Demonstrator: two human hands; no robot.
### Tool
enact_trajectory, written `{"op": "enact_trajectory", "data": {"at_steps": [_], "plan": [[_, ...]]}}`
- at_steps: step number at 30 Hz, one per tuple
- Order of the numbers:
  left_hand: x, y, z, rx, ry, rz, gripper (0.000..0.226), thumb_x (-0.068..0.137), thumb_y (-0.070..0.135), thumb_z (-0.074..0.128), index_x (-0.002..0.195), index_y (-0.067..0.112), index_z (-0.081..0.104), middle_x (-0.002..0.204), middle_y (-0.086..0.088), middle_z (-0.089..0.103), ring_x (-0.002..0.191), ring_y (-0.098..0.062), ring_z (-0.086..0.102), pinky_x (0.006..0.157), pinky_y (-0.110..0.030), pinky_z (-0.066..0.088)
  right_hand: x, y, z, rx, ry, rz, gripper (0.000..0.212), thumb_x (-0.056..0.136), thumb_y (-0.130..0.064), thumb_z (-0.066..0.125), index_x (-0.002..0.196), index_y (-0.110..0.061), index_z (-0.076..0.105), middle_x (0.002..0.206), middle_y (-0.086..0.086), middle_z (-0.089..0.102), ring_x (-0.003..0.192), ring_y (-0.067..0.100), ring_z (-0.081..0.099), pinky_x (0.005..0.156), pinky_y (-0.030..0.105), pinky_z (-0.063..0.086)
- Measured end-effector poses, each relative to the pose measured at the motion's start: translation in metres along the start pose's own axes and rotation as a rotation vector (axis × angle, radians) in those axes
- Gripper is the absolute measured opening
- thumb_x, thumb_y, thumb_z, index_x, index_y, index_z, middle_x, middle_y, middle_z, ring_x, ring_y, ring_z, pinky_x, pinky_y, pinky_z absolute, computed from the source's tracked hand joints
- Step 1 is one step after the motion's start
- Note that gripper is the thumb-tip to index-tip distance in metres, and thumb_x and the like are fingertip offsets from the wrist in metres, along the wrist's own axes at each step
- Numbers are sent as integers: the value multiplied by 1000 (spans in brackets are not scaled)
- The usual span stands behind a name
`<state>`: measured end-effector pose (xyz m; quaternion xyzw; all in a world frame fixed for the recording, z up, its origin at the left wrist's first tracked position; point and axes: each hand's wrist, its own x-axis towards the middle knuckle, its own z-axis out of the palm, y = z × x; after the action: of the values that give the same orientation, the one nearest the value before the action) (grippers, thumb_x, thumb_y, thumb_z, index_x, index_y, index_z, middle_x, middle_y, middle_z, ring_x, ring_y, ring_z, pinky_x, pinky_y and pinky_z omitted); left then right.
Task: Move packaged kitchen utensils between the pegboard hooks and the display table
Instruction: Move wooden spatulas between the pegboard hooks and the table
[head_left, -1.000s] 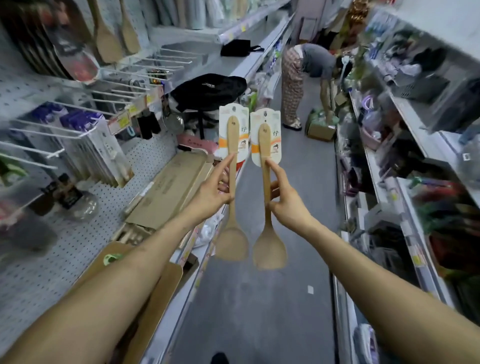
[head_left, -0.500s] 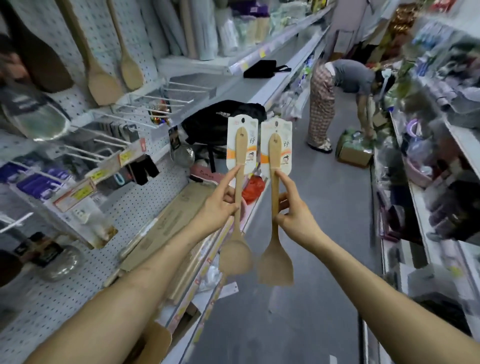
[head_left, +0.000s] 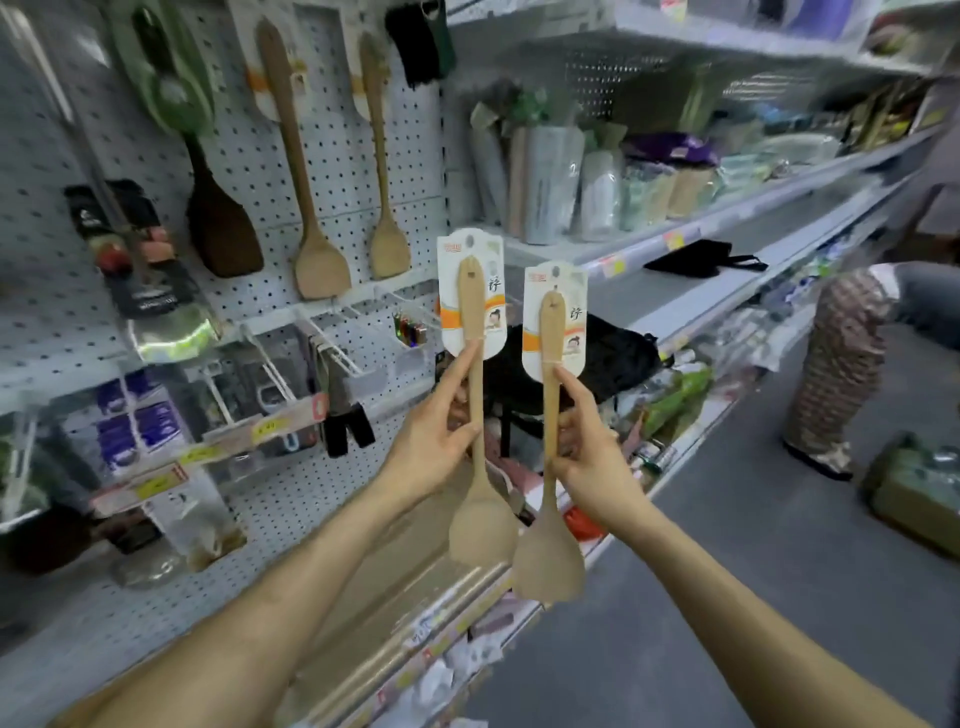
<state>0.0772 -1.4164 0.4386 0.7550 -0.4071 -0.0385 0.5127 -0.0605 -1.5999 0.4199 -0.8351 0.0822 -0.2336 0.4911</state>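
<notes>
Wood shows pale at the centre of the frame: your left hand (head_left: 434, 441) grips the handle of the left spatula (head_left: 483, 525), blade down, with the index finger stretched up along it to the foot of its white backing card (head_left: 470, 312). Just to the right and slightly lower, your right hand (head_left: 587, 462) grips the right spatula (head_left: 548, 566) the same way, its blade close beside the other. In the upper left, 3 hanging spatulas (head_left: 317, 260) dangle against the pegboard (head_left: 337, 156).
</notes>
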Motion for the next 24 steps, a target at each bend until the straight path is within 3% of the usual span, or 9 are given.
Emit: {"op": "enact_trajectory", "data": {"at_steps": [2, 6, 10, 13, 16, 19, 22, 24], "plan": [[22, -4, -6, 24, 30, 9, 99, 100, -4, 64, 161, 59, 19, 113, 6, 67, 97, -7, 66, 88, -22, 56, 32, 7, -2, -9, -27, -37, 106, 94, 13, 59, 162, -58, 20, 102, 6, 56, 85, 19, 60, 76, 31, 55], [62, -15, -15, 69, 56, -28, 98, 102, -1, 62, 160, 64, 16, 114, -1, 66, 94, -10, 65, 87, -35, 60, 93, 23, -5, -4, -64, -69, 107, 90, 14, 58, 164, -54, 20, 101, 4, 54, 85, 19, 58, 80, 39, 55], [85, -21, -24, 140, 145, -48, 99, 102, 1, 63, 158, 66, 14, 133, 4, 62, 95, -12, 65, 90, -42, 59, 144, 31, -3, 19, -107, -117, 109, 86, 17, 56, 164, -52, 23, 98, 1, 55, 86, 14, 58, 78, 35, 55], [89, -22, -29, 139, 182, -111, 97, 102, 0, 61, 158, 65, 16, 118, 9, 63, 106, -16, 64, 95, -47, 58, 168, 27, 3, 78, -163, -140, 109, 87, 17, 58, 165, -52, 24, 97, 3, 57, 86, 14, 58, 80, 35, 58], [98, -22, -39, 146, 240, -142, 97, 102, 0, 62, 157, 67, 19, 105, 9, 65, 100, -15, 66, 94, -46, 59, 197, 20, 9, 96, -244, -206, 109, 88, 17, 58, 164, -55, 24, 100, 4, 62, 88, 19, 61, 86, 44, 60], [101, -13, -41, 176, 340, -173, 95, 103, 1, 63, 158, 65, 19, 102, 0, 64, 97, -18, 66, 94, -43, 58, 221, 14, 10, 147, -348, -284, 106, 91, 16, 60, 165, -51, 23, 99, -13, 63, 88, 10, 63, 82, 31, 59], [105, 5, -42, 192, 415, -184, 95, 103, 1, 62, 159, 64, 19, 102, 2, 62, 96, -17, 64, 92, -39, 58, 244, 3, 5, 167, -389, -346, 110, 92, 17, 61, 161, -61, 23, 111, 3, 61, 91, 18, 61, 79, 38, 59], [109, 20, -43, 220, 453, -188, 95, 103, 4, 63, 157, 67, 18, 106, 2, 62, 99, -18, 65, 94, -40, 58, 258, -8, -1, 199, -436, -377, 110, 93, 16, 62, 158, -64, 25, 112, 6, 61, 93, 20, 61, 76, 34, 58]]}}
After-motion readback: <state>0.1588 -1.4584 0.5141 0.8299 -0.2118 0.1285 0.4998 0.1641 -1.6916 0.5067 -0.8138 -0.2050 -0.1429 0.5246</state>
